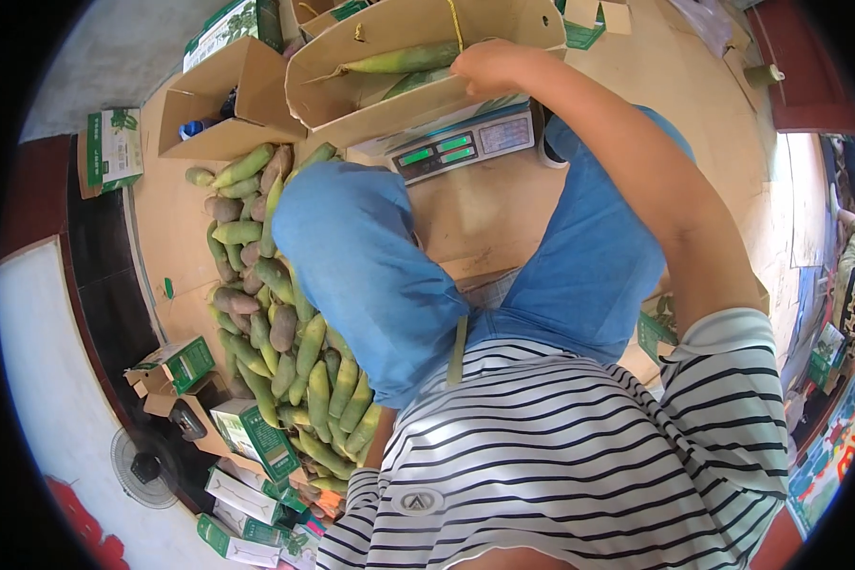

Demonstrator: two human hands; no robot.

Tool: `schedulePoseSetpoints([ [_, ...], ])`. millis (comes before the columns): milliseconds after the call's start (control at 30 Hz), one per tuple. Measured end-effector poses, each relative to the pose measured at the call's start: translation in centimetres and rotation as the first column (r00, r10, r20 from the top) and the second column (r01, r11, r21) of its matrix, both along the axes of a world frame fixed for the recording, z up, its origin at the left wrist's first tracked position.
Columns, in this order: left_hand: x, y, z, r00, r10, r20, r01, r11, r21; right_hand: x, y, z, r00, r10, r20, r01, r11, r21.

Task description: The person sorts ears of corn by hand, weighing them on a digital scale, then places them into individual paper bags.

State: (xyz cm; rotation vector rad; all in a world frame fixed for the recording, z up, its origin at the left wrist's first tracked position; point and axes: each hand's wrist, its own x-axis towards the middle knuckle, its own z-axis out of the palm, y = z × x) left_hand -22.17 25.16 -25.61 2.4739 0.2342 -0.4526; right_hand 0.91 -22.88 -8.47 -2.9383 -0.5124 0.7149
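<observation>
Reaching into far cardboard box point(427, 107), right hand point(489, 68) curled at green radish point(401, 60), grip unclear; left hand hidden.

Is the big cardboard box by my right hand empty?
No, long green vegetables lie inside the big cardboard box, near your right hand.

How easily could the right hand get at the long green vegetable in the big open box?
Yes, easily, it seems: the right hand appears to be right at the end of the long green vegetable, and no flap covers the big open box.
</observation>
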Motion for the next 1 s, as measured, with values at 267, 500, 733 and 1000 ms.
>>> schedulePoseSetpoints([
  [267, -3.5, 0.1, 0.0, 0.975, 0.203, -0.09, -0.217, 0.959, -0.181, 0.2, -0.1, -0.1, 1.0, -0.015, -0.023, 0.015, 1.0, 0.015],
  [500, -5.4, 0.0, 0.3, 0.918, 0.348, -0.19, -0.392, 0.867, -0.307, 0.3, 0.2, 0.4, 0.999, 0.009, -0.042, -0.009, 1.0, -0.006],
  [733, -7.6, -1.0, 0.2, 0.818, 0.48, -0.317, -0.575, 0.702, -0.419, -0.5, 0.3, 1.0, 0.999, 0.032, -0.01, -0.032, 0.998, 0.062],
  [1000, -5.9, -1.6, 2.3, 0.732, 0.517, -0.444, -0.681, 0.537, -0.498, -0.2, -0.1, 0.5, 0.998, 0.05, 0.049, -0.054, 0.995, 0.086],
])
